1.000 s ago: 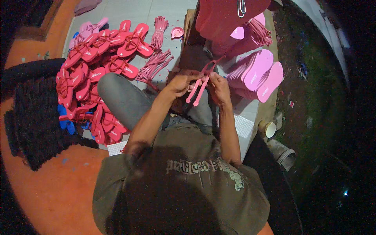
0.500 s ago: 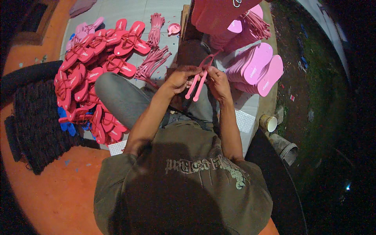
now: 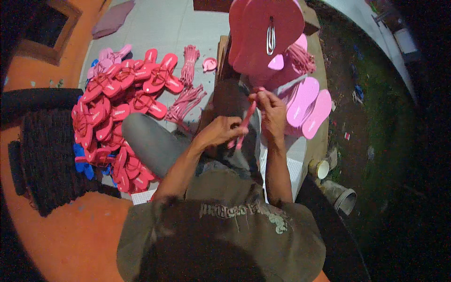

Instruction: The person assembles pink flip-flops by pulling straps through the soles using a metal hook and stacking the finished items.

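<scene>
One pink strap (image 3: 250, 113), presumably light and pliable, was pinched by left hand (image 3: 219, 131) and right hand (image 3: 273, 112), suitably near its ends.

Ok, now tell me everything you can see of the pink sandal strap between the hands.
The pink sandal strap is slim, with a rubbery or plastic look. It slants over the person's grey trousers: the right hand pinches its upper part, and the left hand holds it lower down. Two narrow ends poke out below the left hand's fingers. Blur and the covering fingers leave finer detail unclear.
</scene>
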`<state>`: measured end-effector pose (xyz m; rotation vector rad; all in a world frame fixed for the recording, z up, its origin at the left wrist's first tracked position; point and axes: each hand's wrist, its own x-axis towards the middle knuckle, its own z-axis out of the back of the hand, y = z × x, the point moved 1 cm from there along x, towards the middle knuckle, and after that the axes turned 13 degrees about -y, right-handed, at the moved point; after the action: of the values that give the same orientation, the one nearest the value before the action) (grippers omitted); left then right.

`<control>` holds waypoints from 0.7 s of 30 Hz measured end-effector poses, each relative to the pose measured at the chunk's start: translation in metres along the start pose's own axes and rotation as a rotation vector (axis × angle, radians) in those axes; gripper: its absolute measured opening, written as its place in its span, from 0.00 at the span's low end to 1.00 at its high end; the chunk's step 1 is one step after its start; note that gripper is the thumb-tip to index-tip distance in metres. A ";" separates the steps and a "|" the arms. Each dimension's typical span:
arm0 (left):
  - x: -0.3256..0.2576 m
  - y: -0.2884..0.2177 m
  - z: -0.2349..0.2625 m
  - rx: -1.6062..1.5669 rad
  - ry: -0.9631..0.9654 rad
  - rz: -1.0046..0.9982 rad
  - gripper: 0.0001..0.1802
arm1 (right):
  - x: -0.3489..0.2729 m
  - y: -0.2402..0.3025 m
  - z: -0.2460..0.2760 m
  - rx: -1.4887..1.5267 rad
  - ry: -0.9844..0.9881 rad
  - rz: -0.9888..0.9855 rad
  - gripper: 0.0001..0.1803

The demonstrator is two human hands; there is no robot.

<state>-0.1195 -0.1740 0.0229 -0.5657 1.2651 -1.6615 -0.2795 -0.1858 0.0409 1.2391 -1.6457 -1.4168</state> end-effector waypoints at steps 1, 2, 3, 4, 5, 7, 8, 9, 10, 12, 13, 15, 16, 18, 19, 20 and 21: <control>-0.002 0.000 0.003 -0.038 -0.049 -0.027 0.23 | -0.002 0.034 -0.011 0.006 0.004 0.081 0.13; -0.003 0.001 0.005 -0.082 -0.084 -0.048 0.24 | -0.006 0.065 -0.018 0.008 -0.002 0.154 0.12; -0.003 0.013 0.009 -0.169 -0.065 0.094 0.29 | -0.009 0.086 -0.029 -0.013 0.030 0.198 0.12; 0.004 0.023 0.007 -0.104 -0.135 0.071 0.28 | -0.011 0.109 -0.036 -0.039 0.035 0.260 0.11; 0.002 0.034 0.004 -0.037 -0.220 0.060 0.28 | -0.011 0.119 -0.043 -0.059 0.056 0.312 0.10; -0.001 0.047 0.004 0.180 -0.371 -0.060 0.27 | -0.004 0.125 -0.049 -0.177 0.098 0.378 0.10; 0.000 0.052 0.001 0.054 -0.357 0.001 0.26 | 0.000 0.130 -0.051 -0.240 0.112 0.419 0.09; 0.002 0.058 -0.003 -0.072 -0.339 0.062 0.26 | 0.001 0.128 -0.051 -0.194 0.094 0.521 0.09; -0.002 0.061 -0.003 -0.191 -0.325 0.149 0.25 | 0.002 0.126 -0.051 -0.176 0.089 0.485 0.09; -0.002 0.064 -0.001 -0.266 -0.341 0.180 0.22 | 0.003 0.124 -0.050 -0.142 0.078 0.414 0.10; -0.003 0.068 -0.004 -0.298 -0.360 0.168 0.21 | 0.006 0.122 -0.049 -0.091 0.080 0.365 0.10; -0.002 0.076 -0.007 -0.320 -0.378 0.154 0.19 | 0.007 0.127 -0.049 -0.236 0.101 0.494 0.11; -0.005 0.080 -0.008 -0.314 -0.386 0.158 0.18 | 0.007 0.128 -0.049 -0.311 0.119 0.553 0.11; -0.006 0.090 -0.011 -0.260 -0.446 0.116 0.16 | 0.011 0.132 -0.048 -0.380 0.169 0.454 0.11; -0.003 0.091 -0.011 -0.210 -0.495 0.066 0.15 | 0.013 0.136 -0.049 -0.413 0.190 0.408 0.11; -0.002 0.093 -0.011 -0.160 -0.545 0.016 0.15 | 0.015 0.140 -0.048 -0.503 0.192 0.439 0.11; -0.005 0.096 -0.011 -0.192 -0.532 0.055 0.15 | 0.016 0.145 -0.049 -0.592 0.195 0.470 0.11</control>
<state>-0.0878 -0.1674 -0.0678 -1.0035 1.0339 -1.2336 -0.2773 -0.2222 0.1902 0.5815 -1.1551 -1.2946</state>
